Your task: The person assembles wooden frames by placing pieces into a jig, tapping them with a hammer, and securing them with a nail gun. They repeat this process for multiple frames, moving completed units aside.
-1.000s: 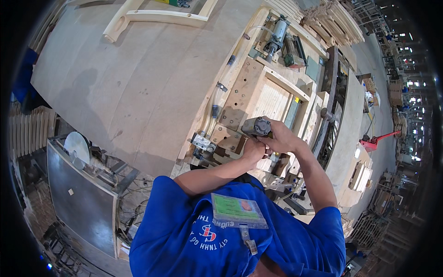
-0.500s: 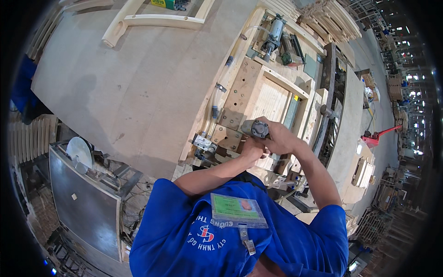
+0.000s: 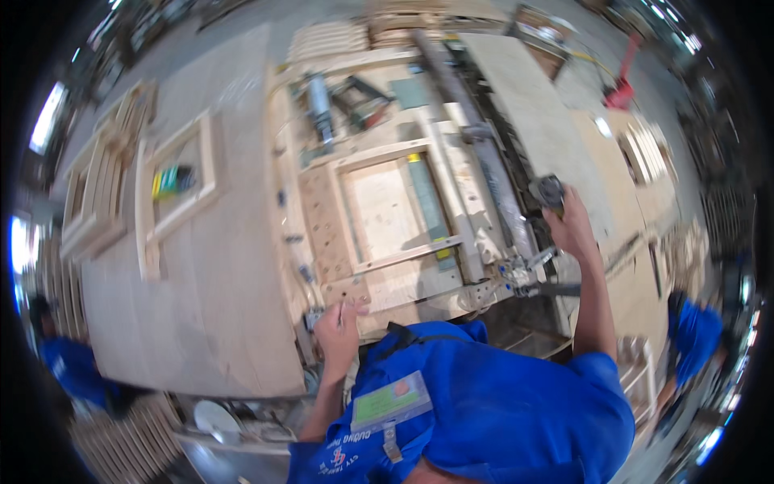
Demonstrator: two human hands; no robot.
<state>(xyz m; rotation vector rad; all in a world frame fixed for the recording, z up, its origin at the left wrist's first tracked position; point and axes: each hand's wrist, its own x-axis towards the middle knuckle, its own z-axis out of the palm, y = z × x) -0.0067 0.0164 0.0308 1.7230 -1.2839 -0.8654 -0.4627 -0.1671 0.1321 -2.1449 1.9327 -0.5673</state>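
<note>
My right hand point(image 3: 571, 230) is out to the right, closed around a dark power tool point(image 3: 551, 192) beside a long grey metal rail point(image 3: 484, 153). My left hand point(image 3: 339, 332) rests at the near edge of the workbench, its fingers pinched on a small thin pin point(image 3: 340, 310). Between the hands lies a rectangular wooden frame point(image 3: 403, 214) clamped in a jig on the bench. A metal clamp point(image 3: 524, 270) sits at the frame's near right corner.
A large plywood sheet point(image 3: 218, 274) lies left of the jig, with another wooden frame point(image 3: 173, 194) on it around some yellow and green items. Hand tools point(image 3: 322, 101) lie at the bench's far end. People in blue stand at far left point(image 3: 68, 367) and right point(image 3: 693, 331).
Both hands were together on the dark tool in front of me. Now my right hand has carried it off to the right and my left has dropped to the bench edge. The view has swung.
</note>
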